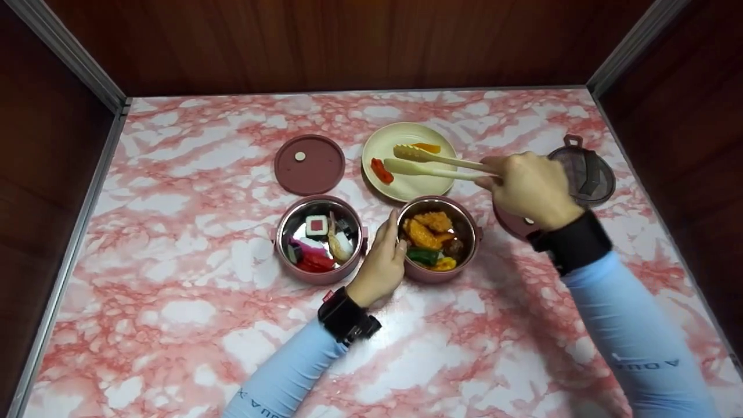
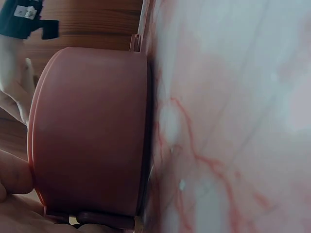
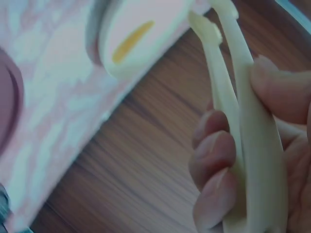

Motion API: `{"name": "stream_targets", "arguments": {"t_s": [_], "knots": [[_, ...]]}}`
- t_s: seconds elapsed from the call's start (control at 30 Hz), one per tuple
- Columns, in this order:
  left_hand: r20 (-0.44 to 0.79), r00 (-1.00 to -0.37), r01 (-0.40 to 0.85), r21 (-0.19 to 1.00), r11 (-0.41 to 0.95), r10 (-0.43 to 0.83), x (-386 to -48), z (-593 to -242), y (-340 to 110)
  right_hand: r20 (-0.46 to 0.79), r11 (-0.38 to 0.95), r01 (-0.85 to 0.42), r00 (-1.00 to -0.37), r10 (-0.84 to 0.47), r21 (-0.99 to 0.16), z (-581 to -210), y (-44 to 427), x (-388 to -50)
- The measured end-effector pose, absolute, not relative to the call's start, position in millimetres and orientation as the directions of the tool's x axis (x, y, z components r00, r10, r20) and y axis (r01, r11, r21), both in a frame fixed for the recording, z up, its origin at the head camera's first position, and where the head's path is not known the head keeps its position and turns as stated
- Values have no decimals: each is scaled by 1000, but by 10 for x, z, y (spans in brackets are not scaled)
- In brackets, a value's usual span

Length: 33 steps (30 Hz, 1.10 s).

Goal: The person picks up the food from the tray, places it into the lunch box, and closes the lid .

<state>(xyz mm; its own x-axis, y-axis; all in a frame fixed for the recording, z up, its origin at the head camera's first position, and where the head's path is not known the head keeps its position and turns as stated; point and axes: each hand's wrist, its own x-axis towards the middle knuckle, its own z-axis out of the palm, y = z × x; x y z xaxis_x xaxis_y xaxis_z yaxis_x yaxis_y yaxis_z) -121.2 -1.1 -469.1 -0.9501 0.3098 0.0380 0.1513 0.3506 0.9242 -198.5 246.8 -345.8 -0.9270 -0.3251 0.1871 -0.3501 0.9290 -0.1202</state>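
My right hand (image 1: 528, 188) grips cream tongs (image 1: 438, 171); their tips are apart above the cream plate (image 1: 400, 191), with nothing seen between them. On that plate lie a red pepper piece (image 1: 382, 171) and an orange-yellow strip (image 1: 428, 148). My left hand (image 1: 380, 267) rests its straight fingers along the left side of the right pink round container (image 1: 435, 276), thumb at the rim. Inside are fried pieces (image 1: 434, 222), a green pepper piece (image 1: 422, 256) and a yellow piece (image 1: 444, 264). The right wrist view shows the fingers wrapped round the tongs (image 3: 260, 160).
Left of my left hand stands a second pink container (image 1: 319, 277) holding a sushi roll (image 1: 317, 225) and other food pieces. A dark pink lid (image 1: 309, 165) lies behind it. At the right are another lid (image 1: 512, 220), partly hidden by my right arm, and a dark lid with a strap (image 1: 583, 174).
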Motion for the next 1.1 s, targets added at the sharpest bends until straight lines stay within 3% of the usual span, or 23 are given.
{"name": "stream_targets", "arguments": {"t_s": [0.57, 1.1], "knots": [[46, -948, 165, 917, 363, 314, -1210, -4692, -19, 203, 918, -369, -919, -337, -144, -3884, 2365, -2132], [29, -951, 142, 926, 350, 309, -1213, -4704, -14, 224, 931, -352, -919, -324, -95, -3826, 2246, -2116]]}}
